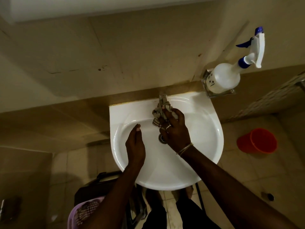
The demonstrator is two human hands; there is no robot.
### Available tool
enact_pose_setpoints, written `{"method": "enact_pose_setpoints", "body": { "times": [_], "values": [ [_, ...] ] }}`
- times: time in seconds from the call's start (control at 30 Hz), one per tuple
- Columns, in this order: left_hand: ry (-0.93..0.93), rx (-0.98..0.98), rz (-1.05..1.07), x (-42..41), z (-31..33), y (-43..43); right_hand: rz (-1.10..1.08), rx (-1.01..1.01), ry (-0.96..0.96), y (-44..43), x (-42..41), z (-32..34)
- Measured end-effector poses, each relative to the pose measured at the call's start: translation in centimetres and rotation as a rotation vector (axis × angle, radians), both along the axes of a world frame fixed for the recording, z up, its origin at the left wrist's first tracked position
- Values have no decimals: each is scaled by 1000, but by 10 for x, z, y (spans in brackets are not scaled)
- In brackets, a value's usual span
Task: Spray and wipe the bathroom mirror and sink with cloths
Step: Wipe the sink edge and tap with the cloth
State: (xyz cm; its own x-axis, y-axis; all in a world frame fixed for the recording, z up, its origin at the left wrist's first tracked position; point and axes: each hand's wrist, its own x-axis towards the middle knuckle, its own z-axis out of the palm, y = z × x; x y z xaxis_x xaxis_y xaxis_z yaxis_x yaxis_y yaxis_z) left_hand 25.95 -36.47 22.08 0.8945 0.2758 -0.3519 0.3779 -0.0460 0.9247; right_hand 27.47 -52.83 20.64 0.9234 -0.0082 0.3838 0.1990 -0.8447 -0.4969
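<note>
A white sink (pixel 206 133) fills the middle of the view, with a metal drain (pixel 161 139) at its bottom. My right hand (pixel 175 128) grips a checked grey cloth (pixel 157 115) and holds it against the tap (pixel 162 99) at the back of the basin. My left hand (pixel 135 144) rests flat inside the basin on its left slope, fingers together, holding nothing. A white spray bottle (pixel 224 78) with a blue trigger stands in a metal holder on the wall, right of the tap. The mirror's lower edge (pixel 49 7) shows at the top.
An orange bucket (pixel 257 141) stands on the tiled floor to the right of the sink. A purple basket (pixel 79 214) with a checked cloth sits at the lower left, beside a dark bin (pixel 94 187). Beige wall tiles rise behind the sink.
</note>
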Motion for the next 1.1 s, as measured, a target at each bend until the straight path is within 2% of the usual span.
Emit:
{"method": "enact_pose_setpoints", "body": {
  "times": [0.17, 0.37, 0.77, 0.9, 1.1],
  "values": [
    [2, 17, 0, 0, 2, 0, 80, -33, -43, -8, -7, -12],
    [-7, 14, 6, -1, 2, 0, -31, -27, 184, 4, 27, -7],
    [-60, 65, -95, 14, 2, -12, -48, 114, 271, 4, 17, 2],
    [-94, 68, -87, 24, 9, -14, -27, 222, 210, 4, -3, 6],
    [-95, 75, -101, 21, 6, -13, 7, 71, 302, -12, -27, -18]
  ]
}}
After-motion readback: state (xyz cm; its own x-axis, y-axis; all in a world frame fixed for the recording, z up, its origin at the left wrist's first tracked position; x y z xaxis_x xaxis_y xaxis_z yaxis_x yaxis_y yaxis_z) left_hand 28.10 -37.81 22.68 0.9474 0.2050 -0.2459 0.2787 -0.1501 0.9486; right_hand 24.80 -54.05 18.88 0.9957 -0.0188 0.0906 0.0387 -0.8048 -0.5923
